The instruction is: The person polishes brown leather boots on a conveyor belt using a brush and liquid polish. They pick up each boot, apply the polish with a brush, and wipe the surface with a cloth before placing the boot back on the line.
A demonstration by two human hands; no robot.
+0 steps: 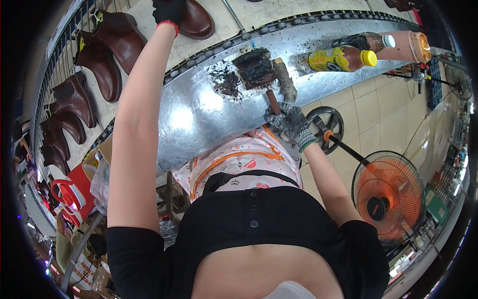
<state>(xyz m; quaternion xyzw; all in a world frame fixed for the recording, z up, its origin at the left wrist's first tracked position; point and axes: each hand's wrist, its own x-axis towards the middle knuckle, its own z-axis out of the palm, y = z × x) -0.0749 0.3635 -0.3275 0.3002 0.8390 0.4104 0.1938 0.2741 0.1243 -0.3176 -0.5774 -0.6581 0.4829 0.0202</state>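
My left hand (pixel 168 11), in a black glove with a red cuff, reaches over the conveyor to a brown leather boot (pixel 197 21). Its fingers appear closed on the boot's upper part, partly cut off by the picture's edge. My right hand (pixel 290 122), in a grey knitted glove stained dark, is closed around a short brown stick (pixel 273 102) at the metal table's near edge. Just beyond the stick lie a grimy rolled, cloth-like piece (pixel 285 79) and a square pad (pixel 255 68) caked with black. Dark smears (pixel 225 82) spread beside the pad.
Several brown boots (pixel 102 65) line the conveyor (pixel 172 52) at left. On the metal table (pixel 199 107), bottles with a yellow cap (pixel 343 59) and a white cap (pixel 366 41) lie beside a pinkish container (pixel 404 46). An orange fan (pixel 388 194) stands at right; a red bag (pixel 74 194) is at left.
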